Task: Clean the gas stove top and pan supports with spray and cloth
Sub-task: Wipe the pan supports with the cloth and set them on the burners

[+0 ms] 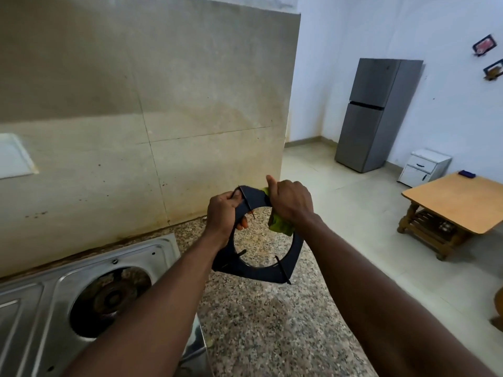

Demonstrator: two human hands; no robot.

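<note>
A black pan support [261, 273], a square frame with a round opening and thin prongs, is held up in the air over the granite counter. My left hand [223, 213] grips its upper left corner. My right hand [291, 202] presses a green cloth [281, 225] against the support's upper right side, with the thumb raised. The steel gas stove top [40, 308] lies at the lower left, and its bare burner [111, 295] shows without a support. No spray bottle is in view.
The speckled granite counter [258, 322] runs under my arms, backed by a stained beige wall [136, 104]. To the right are a tiled floor, a grey fridge [373, 115], a small white cabinet [422, 167] and a wooden table [457, 202].
</note>
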